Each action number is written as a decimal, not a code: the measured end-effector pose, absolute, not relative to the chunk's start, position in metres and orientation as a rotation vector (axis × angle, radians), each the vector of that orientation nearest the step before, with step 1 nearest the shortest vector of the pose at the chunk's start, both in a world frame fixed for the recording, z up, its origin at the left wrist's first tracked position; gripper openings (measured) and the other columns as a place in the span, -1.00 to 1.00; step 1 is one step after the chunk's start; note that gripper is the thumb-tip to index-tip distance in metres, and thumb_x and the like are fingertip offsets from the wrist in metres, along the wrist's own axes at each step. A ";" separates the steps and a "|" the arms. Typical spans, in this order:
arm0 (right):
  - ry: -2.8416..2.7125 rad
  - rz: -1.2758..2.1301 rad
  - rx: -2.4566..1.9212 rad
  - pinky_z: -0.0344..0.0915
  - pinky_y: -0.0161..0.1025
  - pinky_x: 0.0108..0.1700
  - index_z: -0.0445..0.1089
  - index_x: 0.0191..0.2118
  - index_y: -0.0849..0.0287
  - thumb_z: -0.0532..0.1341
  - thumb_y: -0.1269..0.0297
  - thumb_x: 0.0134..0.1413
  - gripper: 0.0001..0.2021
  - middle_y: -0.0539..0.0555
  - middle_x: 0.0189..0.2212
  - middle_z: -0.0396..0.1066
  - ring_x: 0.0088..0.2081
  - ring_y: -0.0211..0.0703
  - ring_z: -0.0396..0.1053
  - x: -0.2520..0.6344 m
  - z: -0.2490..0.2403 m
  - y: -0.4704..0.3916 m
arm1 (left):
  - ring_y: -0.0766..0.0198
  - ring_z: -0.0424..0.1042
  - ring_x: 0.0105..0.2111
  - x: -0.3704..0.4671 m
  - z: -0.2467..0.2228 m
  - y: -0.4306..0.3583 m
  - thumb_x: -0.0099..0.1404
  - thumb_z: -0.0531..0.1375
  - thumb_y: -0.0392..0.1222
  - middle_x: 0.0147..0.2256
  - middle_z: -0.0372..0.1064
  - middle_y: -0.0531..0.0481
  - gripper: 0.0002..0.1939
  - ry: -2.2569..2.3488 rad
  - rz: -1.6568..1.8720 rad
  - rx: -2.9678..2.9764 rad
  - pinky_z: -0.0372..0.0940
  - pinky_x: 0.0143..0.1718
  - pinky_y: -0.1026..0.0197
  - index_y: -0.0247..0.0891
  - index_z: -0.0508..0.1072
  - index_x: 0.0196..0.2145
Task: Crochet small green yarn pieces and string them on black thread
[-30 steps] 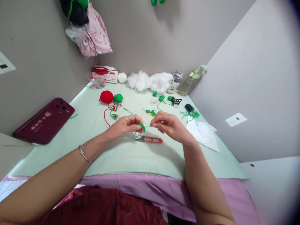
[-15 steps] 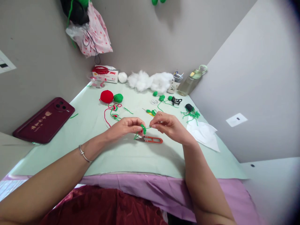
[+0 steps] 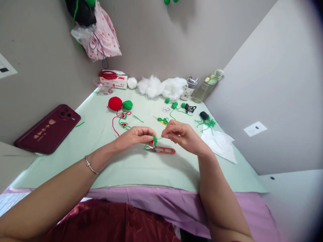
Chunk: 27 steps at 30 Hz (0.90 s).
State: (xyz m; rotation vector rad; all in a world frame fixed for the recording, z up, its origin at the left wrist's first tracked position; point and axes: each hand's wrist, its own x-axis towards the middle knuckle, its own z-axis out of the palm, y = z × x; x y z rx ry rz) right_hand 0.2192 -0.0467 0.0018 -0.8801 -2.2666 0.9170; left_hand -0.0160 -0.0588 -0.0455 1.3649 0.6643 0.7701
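My left hand (image 3: 137, 137) pinches a small green and red crochet piece (image 3: 154, 140) between thumb and fingers. From that piece a short strand of green yarn (image 3: 159, 138) runs across to my right hand (image 3: 181, 135). The right thumb and forefinger are closed on the strand's far end; whether a needle is also in them is too small to tell. On the table just below the piece lie orange-handled thread snips (image 3: 166, 150), blades pointing left. Loose green yarn ends hang near the blades.
Red yarn ball (image 3: 115, 103) and green yarn ball (image 3: 127, 105) sit at back left. White stuffing (image 3: 161, 88) lies along the wall, beside a pen cup (image 3: 186, 93) and a bottle (image 3: 202, 90). A maroon phone (image 3: 47, 129) is at left, white paper (image 3: 219, 144) at right.
My right hand has shifted very slightly to the right, the yarn still stretched between the hands. The left hand and the crochet piece are almost unmoved.
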 end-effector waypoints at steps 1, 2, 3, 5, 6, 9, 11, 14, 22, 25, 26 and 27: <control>-2.275 0.917 -0.872 0.18 -0.27 -0.35 0.52 -0.27 0.14 0.20 0.31 0.24 -0.87 0.05 -0.37 0.31 -0.32 -0.22 0.27 0.219 0.002 -0.047 | 0.27 0.43 -0.33 -0.016 -0.046 -0.059 0.29 0.25 -0.09 -0.35 0.47 -0.02 -0.80 0.664 0.766 1.368 0.31 -0.17 0.19 -0.29 0.52 -0.24; -2.283 0.916 -0.864 0.18 -0.27 -0.35 0.52 -0.28 0.14 0.20 0.31 0.24 -0.87 0.04 -0.38 0.32 -0.32 -0.22 0.26 0.218 0.001 -0.047 | 0.28 0.42 -0.34 -0.016 -0.046 -0.059 0.29 0.25 -0.09 -0.35 0.46 -0.02 -0.80 0.664 0.762 1.371 0.30 -0.18 0.19 -0.29 0.52 -0.25; -2.288 0.920 -0.860 0.18 -0.27 -0.35 0.52 -0.28 0.14 0.21 0.32 0.24 -0.87 0.04 -0.39 0.32 -0.32 -0.23 0.27 0.217 0.001 -0.046 | 0.28 0.42 -0.34 -0.016 -0.046 -0.059 0.29 0.25 -0.09 -0.36 0.45 -0.01 -0.79 0.663 0.759 1.370 0.30 -0.18 0.20 -0.30 0.52 -0.24; -2.270 0.946 -0.861 0.20 -0.28 -0.35 0.52 -0.29 0.14 0.21 0.32 0.23 -0.87 0.04 -0.39 0.33 -0.34 -0.25 0.28 0.215 0.000 -0.046 | 0.28 0.42 -0.32 -0.016 -0.046 -0.060 0.29 0.25 -0.09 -0.35 0.45 0.00 -0.79 0.655 0.758 1.352 0.29 -0.17 0.19 -0.30 0.51 -0.23; -2.250 0.960 -0.867 0.22 -0.28 -0.35 0.52 -0.29 0.15 0.22 0.32 0.23 -0.87 0.04 -0.39 0.34 -0.34 -0.26 0.29 0.213 -0.001 -0.046 | 0.28 0.43 -0.31 -0.016 -0.046 -0.060 0.30 0.25 -0.09 -0.34 0.45 -0.01 -0.79 0.649 0.761 1.337 0.29 -0.16 0.19 -0.29 0.51 -0.22; -2.165 0.978 -0.887 0.28 -0.29 -0.35 0.53 -0.29 0.15 0.26 0.32 0.19 -0.90 0.04 -0.37 0.36 -0.37 -0.28 0.32 0.207 -0.005 -0.047 | 0.26 0.47 -0.29 -0.016 -0.047 -0.061 0.29 0.26 -0.10 -0.34 0.46 -0.01 -0.79 0.648 0.791 1.283 0.31 -0.14 0.17 -0.29 0.49 -0.22; -2.095 0.972 -0.898 0.32 -0.29 -0.35 0.54 -0.28 0.14 0.28 0.31 0.17 -0.92 0.03 -0.36 0.37 -0.40 -0.29 0.33 0.202 -0.010 -0.048 | 0.25 0.48 -0.30 -0.015 -0.049 -0.062 0.26 0.29 -0.10 -0.32 0.47 -0.01 -0.79 0.665 0.817 1.242 0.32 -0.14 0.16 -0.28 0.49 -0.22; -2.094 0.862 -0.884 0.36 -0.27 -0.32 0.53 -0.22 0.12 0.23 0.33 0.22 -0.88 0.05 -0.33 0.40 -0.39 -0.27 0.37 0.196 -0.018 -0.051 | 0.25 0.48 -0.27 -0.013 -0.052 -0.061 0.24 0.30 -0.10 -0.25 0.47 -0.02 -0.78 0.699 0.848 1.191 0.34 -0.09 0.12 -0.28 0.49 -0.22; -2.355 0.353 -0.861 0.26 -0.29 -0.29 0.47 -0.13 0.11 0.11 0.35 0.32 -0.82 0.08 -0.29 0.46 -0.34 -0.24 0.38 0.188 -0.028 -0.055 | 0.22 0.48 -0.22 -0.009 -0.057 -0.059 0.21 0.33 -0.08 -0.23 0.46 -0.04 -0.76 0.756 0.890 1.121 0.33 0.03 0.02 -0.32 0.51 -0.27; -2.431 0.152 -0.905 0.20 -0.28 -0.34 0.47 -0.20 0.12 0.09 0.34 0.32 -0.81 0.09 -0.28 0.47 -0.34 -0.22 0.36 0.184 -0.030 -0.055 | 0.24 0.48 -0.27 -0.006 -0.057 -0.060 0.14 0.37 -0.08 -0.30 0.46 0.00 -0.74 0.781 0.881 1.092 0.35 -0.01 0.06 -0.33 0.49 -0.33; -2.442 0.072 -0.893 0.19 -0.27 -0.34 0.47 -0.22 0.12 0.09 0.33 0.32 -0.81 0.11 -0.25 0.48 -0.30 -0.20 0.37 0.182 -0.031 -0.056 | 0.25 0.47 -0.29 -0.005 -0.057 -0.060 0.11 0.39 -0.09 -0.33 0.46 0.02 -0.73 0.793 0.882 1.082 0.36 -0.04 0.07 -0.32 0.48 -0.35; -2.439 0.000 -0.874 0.19 -0.26 -0.33 0.47 -0.24 0.11 0.09 0.33 0.31 -0.80 0.12 -0.22 0.49 -0.27 -0.18 0.38 0.180 -0.032 -0.056 | 0.25 0.47 -0.31 -0.004 -0.057 -0.060 0.09 0.40 -0.10 -0.36 0.45 0.04 -0.73 0.804 0.882 1.078 0.37 -0.07 0.08 -0.32 0.47 -0.36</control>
